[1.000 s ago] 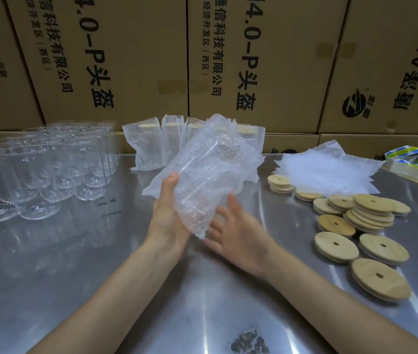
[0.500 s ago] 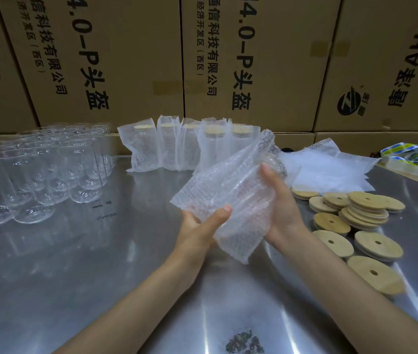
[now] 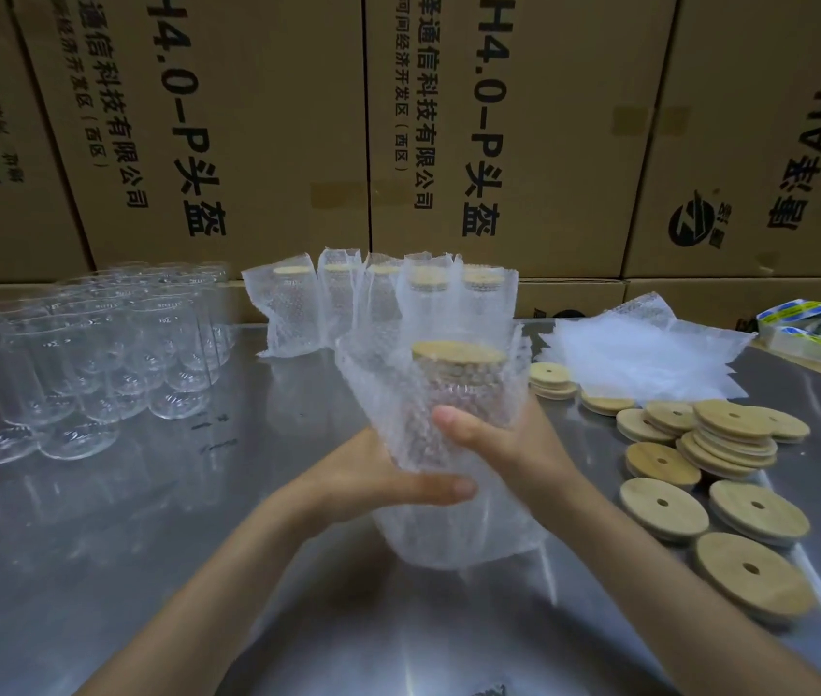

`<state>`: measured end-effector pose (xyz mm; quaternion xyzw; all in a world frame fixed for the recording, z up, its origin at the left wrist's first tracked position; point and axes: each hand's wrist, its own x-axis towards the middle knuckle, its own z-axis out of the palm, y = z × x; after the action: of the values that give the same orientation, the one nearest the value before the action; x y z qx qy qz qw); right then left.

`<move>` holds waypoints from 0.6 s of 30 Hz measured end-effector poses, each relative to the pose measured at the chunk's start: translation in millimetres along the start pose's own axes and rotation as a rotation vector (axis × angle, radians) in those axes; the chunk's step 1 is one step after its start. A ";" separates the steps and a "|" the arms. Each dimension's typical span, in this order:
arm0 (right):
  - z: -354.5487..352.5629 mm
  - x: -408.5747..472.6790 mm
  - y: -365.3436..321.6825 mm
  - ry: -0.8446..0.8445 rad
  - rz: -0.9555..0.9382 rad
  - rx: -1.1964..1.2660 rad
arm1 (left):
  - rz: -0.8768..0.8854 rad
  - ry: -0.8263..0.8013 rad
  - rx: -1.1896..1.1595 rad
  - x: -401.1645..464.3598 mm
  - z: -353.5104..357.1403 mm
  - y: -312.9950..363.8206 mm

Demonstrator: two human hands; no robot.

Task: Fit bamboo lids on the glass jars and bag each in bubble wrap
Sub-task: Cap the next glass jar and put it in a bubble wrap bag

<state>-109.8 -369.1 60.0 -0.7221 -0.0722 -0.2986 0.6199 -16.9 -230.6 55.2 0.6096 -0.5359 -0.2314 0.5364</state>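
A glass jar with a bamboo lid (image 3: 457,352) stands upright inside a bubble wrap bag (image 3: 448,524) at the middle of the steel table (image 3: 97,570). My left hand (image 3: 378,479) grips the bagged jar low on its left side, thumb across the front. My right hand (image 3: 503,439) grips it from the right, thumb on the front. Several bare glass jars (image 3: 87,364) stand at the left. Several bagged jars (image 3: 378,293) line the back. Loose bamboo lids (image 3: 709,454) lie at the right.
A pile of empty bubble wrap bags (image 3: 644,349) lies at the back right. Tape rolls (image 3: 820,329) sit at the far right edge. Cardboard boxes (image 3: 267,133) form a wall behind the table.
The bagged jar has turned from lying tilted to standing upright with its lid on top. Both hands shifted their grip onto its sides.
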 end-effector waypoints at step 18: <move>-9.7 43.3 102.4 0.334 0.382 -0.219 | -0.138 0.843 -0.067 110.8 -103.9 -88.3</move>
<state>-29.3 -412.4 -4.2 -0.7262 0.2013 -0.2971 0.5864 143.2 -301.6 41.0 0.6674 -0.2197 -0.0146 0.7114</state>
